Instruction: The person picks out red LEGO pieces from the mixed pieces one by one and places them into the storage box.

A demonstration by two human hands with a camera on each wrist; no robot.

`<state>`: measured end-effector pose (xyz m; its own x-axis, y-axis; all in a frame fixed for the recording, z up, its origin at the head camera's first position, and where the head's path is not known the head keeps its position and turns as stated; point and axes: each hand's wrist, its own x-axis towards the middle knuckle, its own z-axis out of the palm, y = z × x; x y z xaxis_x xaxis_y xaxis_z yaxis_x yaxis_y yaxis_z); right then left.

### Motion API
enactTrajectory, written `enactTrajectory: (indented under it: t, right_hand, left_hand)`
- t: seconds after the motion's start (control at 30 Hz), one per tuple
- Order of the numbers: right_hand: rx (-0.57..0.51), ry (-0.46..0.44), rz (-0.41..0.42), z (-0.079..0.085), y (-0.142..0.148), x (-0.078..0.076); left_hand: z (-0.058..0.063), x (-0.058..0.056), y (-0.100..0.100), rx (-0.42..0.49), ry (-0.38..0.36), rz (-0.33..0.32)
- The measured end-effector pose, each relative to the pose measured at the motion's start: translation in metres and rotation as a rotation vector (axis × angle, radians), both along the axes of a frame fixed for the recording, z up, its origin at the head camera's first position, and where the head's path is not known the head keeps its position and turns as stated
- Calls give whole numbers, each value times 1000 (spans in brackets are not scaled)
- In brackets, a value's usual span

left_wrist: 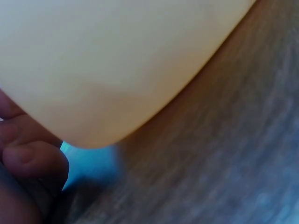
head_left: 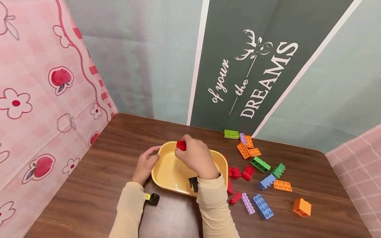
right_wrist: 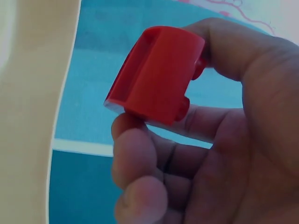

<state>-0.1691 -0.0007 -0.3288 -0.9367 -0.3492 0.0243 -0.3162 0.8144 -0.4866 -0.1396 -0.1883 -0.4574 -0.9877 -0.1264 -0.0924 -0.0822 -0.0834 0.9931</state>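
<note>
A red toy brick is pinched between the thumb and fingers of my right hand, over the back part of a yellow tray. In the right wrist view the brick is tilted, its hollow side to the left and its round studs toward the palm. My left hand holds the tray's left rim. Its curled fingers show beside the pale tray wall in the left wrist view. The front right of the tray is hidden by the right forearm.
Right of the tray lie loose bricks: several red ones, two lilac, blue ones, green ones and several orange ones. One orange brick stands apart at the right. A lime brick lies by the back wall covering.
</note>
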Motion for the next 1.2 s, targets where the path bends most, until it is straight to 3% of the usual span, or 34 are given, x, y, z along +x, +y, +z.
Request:
enactTrajectory:
  t: [0.43, 0.87, 1.03, 1.2]
  right_hand:
    - [11, -36, -60, -3, -29, 6]
    - [78, -92, -66, -20, -46, 8]
    - [108, -179, -27, -25, -48, 7]
    - [60, -353, 46, -32, -46, 4]
  left_hand:
    - [2, -4, 5, 7, 22, -25]
    - [1, -2, 2, -36, -2, -6]
    - [1, -2, 0, -43, -10, 1]
    - [0, -2, -1, -32, -5, 3]
